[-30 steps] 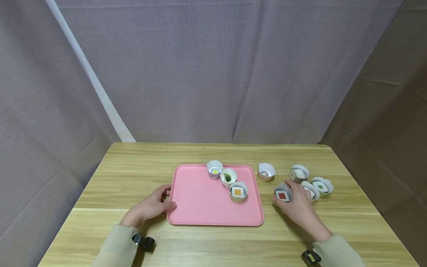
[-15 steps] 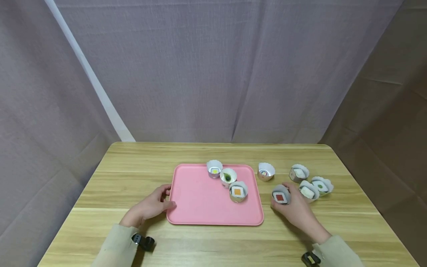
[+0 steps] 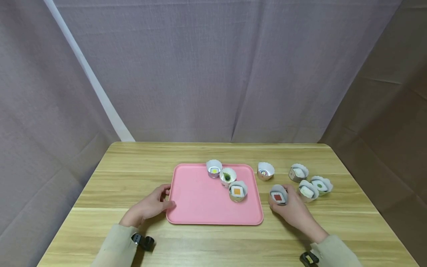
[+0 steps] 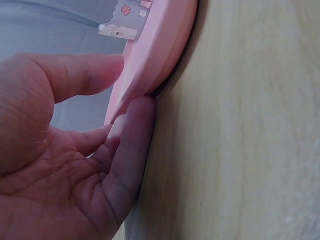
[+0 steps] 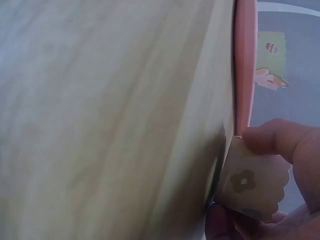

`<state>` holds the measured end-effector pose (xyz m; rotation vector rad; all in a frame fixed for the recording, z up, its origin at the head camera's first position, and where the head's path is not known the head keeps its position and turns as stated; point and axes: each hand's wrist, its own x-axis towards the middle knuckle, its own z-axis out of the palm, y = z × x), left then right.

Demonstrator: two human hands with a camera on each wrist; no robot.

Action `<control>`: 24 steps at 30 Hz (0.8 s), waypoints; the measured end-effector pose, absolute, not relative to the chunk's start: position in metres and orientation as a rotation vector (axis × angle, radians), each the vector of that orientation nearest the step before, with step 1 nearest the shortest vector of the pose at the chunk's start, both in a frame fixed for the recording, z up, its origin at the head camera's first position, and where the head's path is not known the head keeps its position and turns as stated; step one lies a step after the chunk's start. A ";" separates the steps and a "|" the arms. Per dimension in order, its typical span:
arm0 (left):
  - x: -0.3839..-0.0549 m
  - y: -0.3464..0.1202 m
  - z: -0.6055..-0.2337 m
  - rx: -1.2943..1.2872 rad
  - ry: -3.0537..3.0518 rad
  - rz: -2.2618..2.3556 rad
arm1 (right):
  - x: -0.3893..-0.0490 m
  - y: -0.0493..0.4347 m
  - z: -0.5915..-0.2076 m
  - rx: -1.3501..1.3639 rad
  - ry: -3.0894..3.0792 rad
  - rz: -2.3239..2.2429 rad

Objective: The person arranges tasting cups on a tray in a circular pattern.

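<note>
A paper baking cup (image 3: 278, 192) with a scalloped rim holds a white piece with a red square on top. My right hand (image 3: 295, 212) grips this cup, thumb on one side and fingers on the other. The right wrist view shows a flower print on the cup's wall (image 5: 257, 172), close to the table. At the pink tray's (image 3: 197, 207) left edge, my left hand (image 3: 149, 204) holds the rim, its thumb over the top and fingers against the outer side. Three more cups stand on the tray: one with yellow (image 3: 214, 170), one with green leaf (image 3: 228, 177), one with orange (image 3: 238, 191).
Right of the tray stands a cup with a small ringed piece (image 3: 265, 172). Further right are three cups: one pale-filled (image 3: 298, 172), another pale-filled (image 3: 308, 191) beside my right hand, and one with a green dot (image 3: 321, 185). Grey curtains (image 3: 200, 74) surround the wooden table (image 3: 140, 163).
My right hand has moved slightly left with the red-square cup, away from the pale-filled cup beside it. My left hand and the tray have stayed in place.
</note>
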<state>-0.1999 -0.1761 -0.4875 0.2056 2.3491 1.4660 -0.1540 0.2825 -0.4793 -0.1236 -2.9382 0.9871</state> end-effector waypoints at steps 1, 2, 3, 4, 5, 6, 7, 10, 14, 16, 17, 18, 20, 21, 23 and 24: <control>-0.200 -0.176 -0.487 0.202 2.348 1.465 | -0.154 0.282 -0.479 -0.124 -2.937 0.988; -0.200 -0.176 -0.487 0.199 2.348 1.464 | -0.154 0.282 -0.478 -0.124 -2.934 0.994; -0.200 -0.176 -0.487 0.190 2.346 1.460 | -0.153 0.281 -0.476 -0.122 -2.928 1.000; -0.201 -0.177 -0.487 0.183 2.347 1.450 | -0.153 0.279 -0.474 -0.116 -2.920 1.007; -0.201 -0.177 -0.487 0.174 2.350 1.442 | -0.152 0.277 -0.473 -0.107 -2.909 1.018; -0.201 -0.177 -0.486 0.170 2.349 1.441 | -0.152 0.276 -0.472 -0.102 -2.901 1.023; -0.200 -0.177 -0.486 0.169 2.352 1.434 | -0.151 0.273 -0.470 -0.089 -2.890 1.038; -0.201 -0.178 -0.488 0.156 2.353 1.421 | -0.150 0.265 -0.466 -0.039 -2.865 1.098; -0.203 -0.179 -0.491 0.163 2.352 1.415 | -0.147 0.251 -0.463 0.017 -2.861 1.186; -0.203 -0.179 -0.491 0.196 2.357 1.411 | -0.145 0.244 -0.463 0.037 -2.869 1.233; -0.202 -0.180 -0.491 0.214 2.358 1.406 | -0.144 0.240 -0.463 0.046 -2.872 1.250; -0.202 -0.180 -0.491 0.240 2.363 1.407 | -0.143 0.236 -0.463 0.053 -2.876 1.267; -0.202 -0.181 -0.492 0.249 2.358 1.404 | -0.142 0.229 -0.464 0.065 -2.881 1.319; -0.202 -0.181 -0.492 0.249 2.355 1.409 | -0.141 0.225 -0.464 0.071 -2.880 1.341; -0.203 -0.180 -0.493 0.215 2.346 1.419 | -0.140 0.218 -0.465 0.078 -2.885 1.375; -0.204 -0.180 -0.494 0.199 2.345 1.427 | -0.139 0.215 -0.465 0.085 -2.886 1.390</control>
